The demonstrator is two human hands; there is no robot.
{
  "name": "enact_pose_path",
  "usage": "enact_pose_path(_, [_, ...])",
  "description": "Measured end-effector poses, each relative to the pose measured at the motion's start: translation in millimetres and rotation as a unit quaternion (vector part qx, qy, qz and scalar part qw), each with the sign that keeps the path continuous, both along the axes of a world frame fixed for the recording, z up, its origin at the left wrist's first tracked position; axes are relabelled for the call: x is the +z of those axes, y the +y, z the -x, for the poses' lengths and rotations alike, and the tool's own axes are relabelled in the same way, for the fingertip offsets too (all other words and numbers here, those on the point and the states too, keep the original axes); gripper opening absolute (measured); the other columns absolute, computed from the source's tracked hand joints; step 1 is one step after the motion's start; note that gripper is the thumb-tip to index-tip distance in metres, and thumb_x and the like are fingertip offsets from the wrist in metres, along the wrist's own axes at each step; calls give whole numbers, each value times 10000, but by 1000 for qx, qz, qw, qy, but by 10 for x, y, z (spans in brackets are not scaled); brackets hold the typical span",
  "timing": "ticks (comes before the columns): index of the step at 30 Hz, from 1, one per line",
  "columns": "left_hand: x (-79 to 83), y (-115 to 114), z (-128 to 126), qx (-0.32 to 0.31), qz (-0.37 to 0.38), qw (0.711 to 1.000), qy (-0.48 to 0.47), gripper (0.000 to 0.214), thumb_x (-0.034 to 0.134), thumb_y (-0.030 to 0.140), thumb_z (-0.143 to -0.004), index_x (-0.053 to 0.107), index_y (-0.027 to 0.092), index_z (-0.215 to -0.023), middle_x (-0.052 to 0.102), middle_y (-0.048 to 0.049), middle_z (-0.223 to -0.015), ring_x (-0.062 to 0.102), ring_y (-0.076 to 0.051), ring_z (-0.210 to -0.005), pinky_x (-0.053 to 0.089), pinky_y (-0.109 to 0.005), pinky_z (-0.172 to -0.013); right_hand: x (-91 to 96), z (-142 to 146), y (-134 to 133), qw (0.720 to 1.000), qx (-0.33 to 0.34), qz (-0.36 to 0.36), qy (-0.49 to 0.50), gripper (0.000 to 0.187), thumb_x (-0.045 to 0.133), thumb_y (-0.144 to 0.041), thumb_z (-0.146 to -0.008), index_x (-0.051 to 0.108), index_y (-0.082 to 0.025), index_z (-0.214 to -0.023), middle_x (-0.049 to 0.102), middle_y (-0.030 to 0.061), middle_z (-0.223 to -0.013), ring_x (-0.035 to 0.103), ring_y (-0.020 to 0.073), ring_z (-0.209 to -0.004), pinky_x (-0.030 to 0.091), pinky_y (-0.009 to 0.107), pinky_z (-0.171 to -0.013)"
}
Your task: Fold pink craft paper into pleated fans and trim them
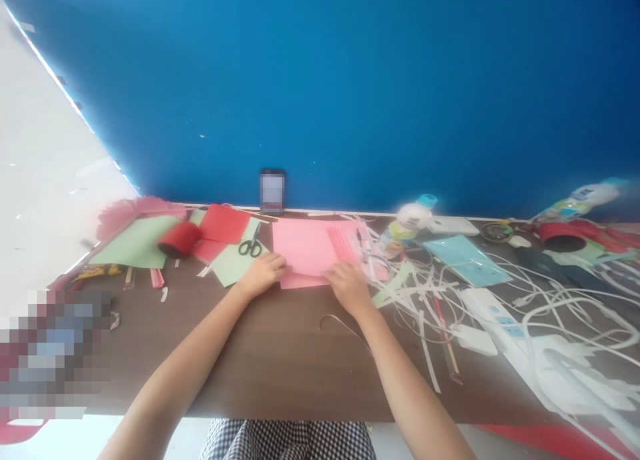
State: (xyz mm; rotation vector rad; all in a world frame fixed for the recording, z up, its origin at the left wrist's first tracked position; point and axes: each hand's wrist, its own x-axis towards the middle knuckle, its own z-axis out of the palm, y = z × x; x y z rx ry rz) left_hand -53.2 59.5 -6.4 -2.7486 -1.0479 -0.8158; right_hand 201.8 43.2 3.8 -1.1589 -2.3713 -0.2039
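Note:
Pink paper lies in front of me on the table, with at least one more pink sheet showing under its near edge. My left hand has its fingers curled closed at the paper's left edge. At the near edge, toward the right, my right hand pinches the paper; its fingertips are partly blurred. Folded pink strips rest on the sheet just beyond my right hand. Black-handled scissors lie on light green paper, left of the pink sheets and beyond my left hand.
A red cylinder and red paper lie left. A phone leans on the blue wall. Rightward are a bottle, tangled white paper strips, a blue packet, and a white power strip with cables.

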Motion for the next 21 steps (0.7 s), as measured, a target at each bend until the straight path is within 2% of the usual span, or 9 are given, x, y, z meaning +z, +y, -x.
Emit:
enact_pose_path(3, [-28,18,14,-4,78,997,-4,269,395,255,-880,659,207,-865,578,-57,-779,530,-146,-733,412,-263,-657,-57,29,36,997,10,75,-31,256,408,-159,-854,650,-212,-789,597,48,-736,514,164,-725,346,305,-691])
enact_pose_path(9, [-48,31,10,1,145,987,-67,271,441,334,-857,676,201,-844,598,-57,-805,531,-149,-752,411,-262,-680,-96,75,27,995,-3,100,12,236,415,-254,-873,614,-184,-766,598,53,-768,518,173,-743,352,294,-675])
enact_pose_path(11, [-39,36,12,19,155,985,-72,284,442,348,-854,680,196,-824,600,-57,-783,525,-151,-739,397,-272,-683,-120,78,50,993,-16,110,38,255,416,-264,-873,615,-189,-732,605,47,-757,524,169,-728,357,292,-668])
enact_pose_path(15, [-33,41,19,95,142,984,-47,309,423,359,-855,681,206,-778,602,-47,-726,509,-167,-738,343,-322,-736,-178,85,118,985,-58,134,95,250,429,-280,-862,620,-201,-722,615,31,-755,536,164,-734,369,283,-674])
enact_pose_path(21, [-48,24,-17,167,134,975,-62,284,421,351,-846,658,212,-773,648,-41,-725,499,-182,-711,307,-342,-735,-229,156,148,982,-102,114,109,238,423,-301,-858,595,-196,-731,619,34,-731,538,166,-681,355,270,-626])
